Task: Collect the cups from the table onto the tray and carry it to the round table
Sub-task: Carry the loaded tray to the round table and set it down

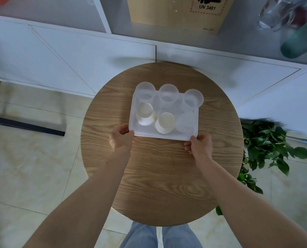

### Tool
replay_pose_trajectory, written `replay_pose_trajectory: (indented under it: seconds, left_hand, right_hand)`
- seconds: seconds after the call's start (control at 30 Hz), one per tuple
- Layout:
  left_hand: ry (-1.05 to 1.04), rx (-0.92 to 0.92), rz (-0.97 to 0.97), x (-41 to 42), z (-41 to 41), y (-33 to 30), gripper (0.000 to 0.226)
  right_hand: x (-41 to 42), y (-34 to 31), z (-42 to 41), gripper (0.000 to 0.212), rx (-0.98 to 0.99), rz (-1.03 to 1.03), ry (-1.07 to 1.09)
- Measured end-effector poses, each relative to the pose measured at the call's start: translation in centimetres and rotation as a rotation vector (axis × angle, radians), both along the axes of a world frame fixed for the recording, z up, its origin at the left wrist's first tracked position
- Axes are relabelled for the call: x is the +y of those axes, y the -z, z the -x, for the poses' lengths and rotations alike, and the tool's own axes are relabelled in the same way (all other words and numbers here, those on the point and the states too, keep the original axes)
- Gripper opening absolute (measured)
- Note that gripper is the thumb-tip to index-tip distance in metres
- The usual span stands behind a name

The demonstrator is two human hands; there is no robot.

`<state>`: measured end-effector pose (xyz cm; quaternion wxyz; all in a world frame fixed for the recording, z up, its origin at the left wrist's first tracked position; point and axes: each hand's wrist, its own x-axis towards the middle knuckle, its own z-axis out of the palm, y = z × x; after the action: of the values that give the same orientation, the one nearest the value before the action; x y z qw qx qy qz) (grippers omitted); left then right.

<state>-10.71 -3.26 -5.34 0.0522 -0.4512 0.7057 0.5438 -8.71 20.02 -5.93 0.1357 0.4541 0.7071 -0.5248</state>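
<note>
A white rectangular tray [177, 136] is over the far half of the round wooden table [160, 176]. On the tray stand several cups: frosted clear plastic cups [168, 94] along the far row and at the near right, and two white paper cups [164, 123] at the near left and middle. My left hand [121, 138] grips the tray's near left corner. Gripping the near right corner is my right hand [200, 144]. Whether the tray rests on the table or is just above it I cannot tell.
White cabinets [77, 56] stand right behind the table, with a cardboard box [177, 13], glass jugs [274, 15] and a green bottle [301, 40] on the shelf above. A leafy green plant [267, 145] stands at the table's right. A dark-framed glass piece [27, 111] sits on the tiled floor at left.
</note>
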Motion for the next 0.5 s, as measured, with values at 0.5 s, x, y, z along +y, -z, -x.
replay_pose_trajectory:
  seconds: [0.5]
  left_hand:
    - [-0.008,0.002,-0.004,-0.7,4.5,0.4,0.027]
  right_hand:
    - [-0.9,0.0,2.6,0.010,0.016,0.035,0.073]
